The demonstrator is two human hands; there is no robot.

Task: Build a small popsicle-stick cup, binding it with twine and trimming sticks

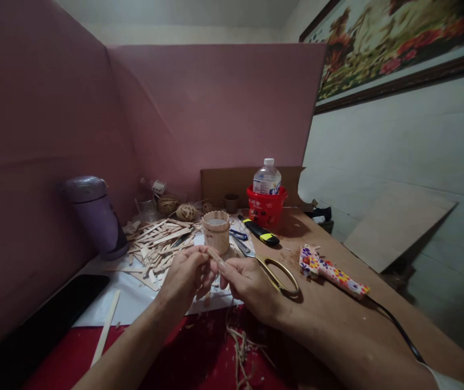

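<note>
Between my two hands is a short wooden craft stick. My left hand has its fingers curled close to the stick's upper end. My right hand pinches its lower end between thumb and fingers. Just beyond them stands a round cup covered in upright craft sticks. To its left lies a loose heap of craft sticks on white paper. Gold-handled scissors rest beside my right hand, their blades pointing toward the cup.
A black and yellow utility knife and a red bucket holding a plastic bottle stand behind. A flower-patterned glue gun with a cord lies right. A purple flask is left; twine balls sit behind; loose twine lies in front.
</note>
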